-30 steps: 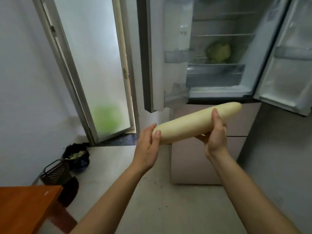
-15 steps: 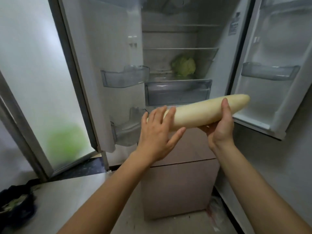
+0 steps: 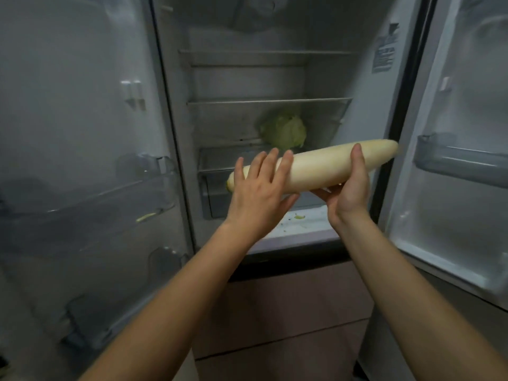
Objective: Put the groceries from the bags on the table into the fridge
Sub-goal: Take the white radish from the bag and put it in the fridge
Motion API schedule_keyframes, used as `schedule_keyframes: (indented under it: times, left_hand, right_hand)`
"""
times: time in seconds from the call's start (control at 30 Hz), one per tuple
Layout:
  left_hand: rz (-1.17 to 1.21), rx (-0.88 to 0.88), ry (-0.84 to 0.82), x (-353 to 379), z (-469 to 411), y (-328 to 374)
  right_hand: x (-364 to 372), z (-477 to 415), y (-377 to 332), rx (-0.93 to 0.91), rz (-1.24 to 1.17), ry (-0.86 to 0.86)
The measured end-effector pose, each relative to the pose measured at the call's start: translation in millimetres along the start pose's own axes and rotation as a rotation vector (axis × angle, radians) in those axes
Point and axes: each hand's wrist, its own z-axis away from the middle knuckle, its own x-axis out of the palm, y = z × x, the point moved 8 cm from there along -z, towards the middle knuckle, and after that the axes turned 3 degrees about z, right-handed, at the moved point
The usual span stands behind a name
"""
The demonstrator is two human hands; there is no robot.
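A long pale white radish (image 3: pixel 321 167) is held level in front of the open fridge (image 3: pixel 247 78). My right hand (image 3: pixel 349 191) grips it from below near its right half, thumb up over the top. My left hand (image 3: pixel 258 193) lies against its left end with straight, spread fingers. Behind the radish, a green cabbage (image 3: pixel 286 130) sits on a lower glass shelf inside the fridge. A clear drawer (image 3: pixel 217 185) lies below that shelf.
Both fridge doors stand open: the left door (image 3: pixel 82 160) with clear bins, the right door (image 3: pixel 467 160) with a grey bin (image 3: pixel 461 163). Small green scraps lie on the fridge's bottom ledge (image 3: pixel 299 221). Pink lower drawers (image 3: pixel 288 312) are shut beneath.
I have come closer to the fridge, which now fills the view. The radish has moved up to the level of the drawer and cabbage shelf, and my left hand's fingers have spread over its end.
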Motion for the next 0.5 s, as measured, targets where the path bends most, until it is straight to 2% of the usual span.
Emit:
schedule_keyframes:
  times: [0.17,0.3,0.4,0.5]
  left_hand:
    - [-0.13,-0.04,0.02,67,-39,-26]
    - [-0.216,-0.135,0.017,117,-69,-58]
    - [-0.271,-0.244,0.022,143,-79,-84]
    - [-0.331,-0.297,0.055,158,-84,-108]
  right_hand:
    - [27,-89,38,0.086,-0.018,-0.102]
    - [65,-164,66,0.213,0.048,-0.249]
    - [96,-204,86,0.273,0.147,-0.394]
    - [118,-234,106,0.243,0.319,-0.478]
